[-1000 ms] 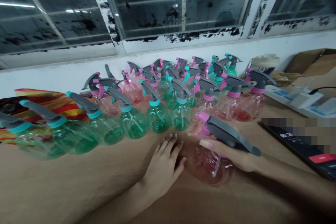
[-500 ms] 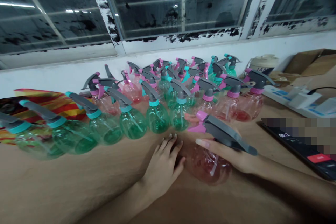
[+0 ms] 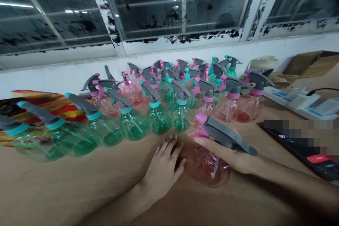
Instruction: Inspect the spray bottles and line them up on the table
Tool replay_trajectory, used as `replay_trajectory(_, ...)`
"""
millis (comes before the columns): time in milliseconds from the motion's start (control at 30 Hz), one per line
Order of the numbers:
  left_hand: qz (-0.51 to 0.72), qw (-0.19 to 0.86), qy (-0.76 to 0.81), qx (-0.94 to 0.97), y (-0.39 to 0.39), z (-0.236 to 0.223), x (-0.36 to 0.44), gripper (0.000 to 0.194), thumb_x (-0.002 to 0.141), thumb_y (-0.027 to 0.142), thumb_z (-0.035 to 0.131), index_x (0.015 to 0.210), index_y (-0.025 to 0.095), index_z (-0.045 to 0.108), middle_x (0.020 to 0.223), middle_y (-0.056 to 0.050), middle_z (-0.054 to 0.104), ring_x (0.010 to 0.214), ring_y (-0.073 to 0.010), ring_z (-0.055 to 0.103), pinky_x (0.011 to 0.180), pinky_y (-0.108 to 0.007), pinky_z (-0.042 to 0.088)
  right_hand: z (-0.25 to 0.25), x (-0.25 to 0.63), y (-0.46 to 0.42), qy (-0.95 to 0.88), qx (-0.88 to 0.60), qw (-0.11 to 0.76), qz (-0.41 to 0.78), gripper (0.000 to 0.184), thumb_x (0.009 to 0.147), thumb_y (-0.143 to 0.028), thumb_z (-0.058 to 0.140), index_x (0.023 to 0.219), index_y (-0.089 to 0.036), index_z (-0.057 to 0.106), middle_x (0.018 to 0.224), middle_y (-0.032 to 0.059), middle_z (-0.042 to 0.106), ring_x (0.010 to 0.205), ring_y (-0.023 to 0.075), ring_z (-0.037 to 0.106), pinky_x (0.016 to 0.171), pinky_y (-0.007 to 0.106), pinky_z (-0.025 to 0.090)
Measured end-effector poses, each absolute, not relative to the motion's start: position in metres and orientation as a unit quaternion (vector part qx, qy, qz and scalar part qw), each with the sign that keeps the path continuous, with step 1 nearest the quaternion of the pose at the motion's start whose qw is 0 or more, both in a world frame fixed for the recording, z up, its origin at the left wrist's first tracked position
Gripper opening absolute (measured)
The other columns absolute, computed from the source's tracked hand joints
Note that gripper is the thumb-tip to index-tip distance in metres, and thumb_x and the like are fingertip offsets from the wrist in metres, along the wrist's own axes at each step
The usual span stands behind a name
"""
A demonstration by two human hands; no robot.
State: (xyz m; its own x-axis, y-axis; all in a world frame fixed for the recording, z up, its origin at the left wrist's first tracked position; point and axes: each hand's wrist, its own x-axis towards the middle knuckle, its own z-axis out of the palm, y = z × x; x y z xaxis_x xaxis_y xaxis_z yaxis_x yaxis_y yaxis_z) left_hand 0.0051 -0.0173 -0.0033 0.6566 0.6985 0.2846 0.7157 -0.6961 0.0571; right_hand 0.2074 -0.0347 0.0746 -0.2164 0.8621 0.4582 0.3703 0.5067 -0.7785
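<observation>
My right hand [image 3: 234, 157] is wrapped around the neck of a clear pink spray bottle [image 3: 210, 171] with a grey and pink spray head. The thumb lies along the near side, and the other fingers reach around the far side by the pink trigger. This bottle stands on the wooden table [image 3: 127, 187], its nozzle pointing left. My left hand [image 3: 164, 164] rests palm down on the tabletop just left of it, fingers spread and holding nothing. Beyond my left fingertips stands a green spray bottle [image 3: 159, 120] with a turquoise collar.
Several green spray bottles [image 3: 134, 125] form a front row, with pink ones [image 3: 250, 107] at right and more crowded behind. A striped red and yellow bag [image 3: 71, 111] lies left. Right are a phone [image 3: 299, 148], a power strip [image 3: 280, 97], a white tub [image 3: 263, 63] and cardboard [image 3: 307, 65].
The far fingers of my right hand have drawn in, and the pink trigger sits closer to the bottle's neck. My left hand stays in place.
</observation>
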Motion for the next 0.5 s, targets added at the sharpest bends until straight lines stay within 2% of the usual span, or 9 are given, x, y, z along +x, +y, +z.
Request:
replay_trajectory(167,-0.136,0.034,-0.392,-0.909,-0.0169,-0.0041,0.0053,0.035,0.089,0.025,0.052,0.122,0.012,0.052,0.129,-0.015,0.053,0.122,-0.0303,0.045,0.098,-0.048,0.040,0.0731,0.2080,-0.0357,-0.726,-0.454,0.455,0.243,0.017,0.081,-0.033,0.060,0.068,-0.023,0.056,0.064,-0.0026,0.057,0.061,0.0137,0.057,0.061,0.028,0.048)
replay_trajectory(233,-0.144,0.038,-0.389,-0.909,-0.0167,-0.0050,0.0047,0.035,0.089,0.025,0.051,0.122,0.012,0.051,0.129,-0.015,0.052,0.122,-0.0305,0.045,0.098,-0.049,0.041,0.0731,0.2081,-0.0359,-0.721,-0.457,0.458,0.248,0.016,0.080,-0.035,0.060,0.070,-0.023,0.057,0.066,-0.0016,0.059,0.062,0.0147,0.058,0.061,0.029,0.048)
replay_trajectory(367,-0.148,0.035,-0.386,-0.910,-0.0165,-0.0055,0.0039,0.036,0.090,0.025,0.051,0.123,0.012,0.050,0.131,-0.015,0.051,0.123,-0.0304,0.045,0.098,-0.049,0.041,0.0729,0.2074,-0.0346,-0.719,-0.424,0.477,0.275,0.019,0.078,-0.039,0.063,0.087,-0.023,0.061,0.080,0.0010,0.065,0.072,0.0176,0.062,0.066,0.031,0.050)
replay_trajectory(500,-0.142,0.040,-0.386,-0.911,-0.0165,-0.0048,0.0047,0.040,0.089,0.024,0.053,0.125,0.010,0.048,0.133,-0.017,0.049,0.124,-0.0305,0.044,0.100,-0.048,0.039,0.0704,0.2076,-0.0333,-0.713,-0.411,0.497,0.274,0.038,0.074,-0.038,0.068,0.107,-0.025,0.055,0.098,0.0024,0.065,0.088,0.0206,0.062,0.076,0.035,0.049)
